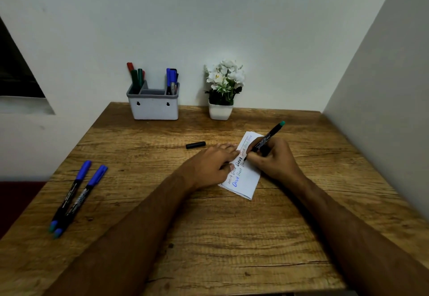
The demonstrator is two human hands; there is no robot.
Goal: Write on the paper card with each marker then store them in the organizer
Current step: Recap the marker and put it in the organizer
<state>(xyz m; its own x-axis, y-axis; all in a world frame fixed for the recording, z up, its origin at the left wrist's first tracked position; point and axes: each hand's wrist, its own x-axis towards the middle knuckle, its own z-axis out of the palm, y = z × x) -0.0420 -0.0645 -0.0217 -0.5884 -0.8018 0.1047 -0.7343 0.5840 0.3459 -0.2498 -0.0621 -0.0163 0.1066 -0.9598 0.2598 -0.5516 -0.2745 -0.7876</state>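
A white paper card (246, 179) lies on the wooden table (209, 237), with several words in different colours on it. My left hand (212, 164) rests flat on the card's left edge, fingers straight. My right hand (271, 158) grips a black marker (269, 136) with a green end, its tip on the card. The marker's black cap (195, 144) lies loose on the table behind my left hand. Two capped blue markers (76, 195) lie side by side at the table's left. The grey organizer (153, 107) stands at the back, holding red, green and blue markers.
A small white pot of white flowers (222, 91) stands to the right of the organizer against the wall. A wall runs close along the table's right side. The table's left edge drops off beside the two blue markers.
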